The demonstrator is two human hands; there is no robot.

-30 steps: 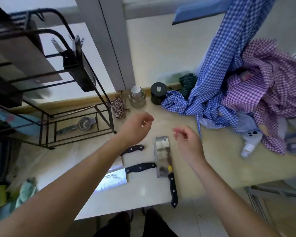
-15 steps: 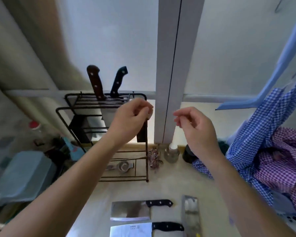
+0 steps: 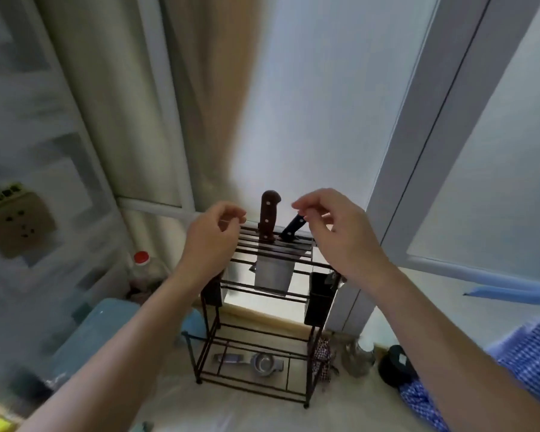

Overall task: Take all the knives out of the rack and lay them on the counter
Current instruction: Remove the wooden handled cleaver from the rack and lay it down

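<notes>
A black wire rack (image 3: 264, 332) stands on the counter (image 3: 231, 413) in front of me. Two knives stick up from its top slots: a cleaver with a brown riveted handle (image 3: 268, 218), its broad blade (image 3: 273, 274) hanging below the bars, and to its right a knife with a black handle (image 3: 292, 229) leaning right. My left hand (image 3: 214, 236) hovers just left of the brown handle, fingers loosely curled, holding nothing. My right hand (image 3: 337, 232) hovers just right of the black handle, thumb and fingers apart and empty.
A metal strainer (image 3: 262, 364) lies on the rack's bottom shelf. A black holder (image 3: 320, 299) hangs on the rack's right side. A glass jar (image 3: 357, 355), a black jar (image 3: 396, 366) and blue checked cloth (image 3: 527, 363) sit to the right; a blue tub (image 3: 91, 341) to the left.
My view has swung up from the counter, where three knives lay, to the rack. Both hands have risen to the two handles in the rack's top.
</notes>
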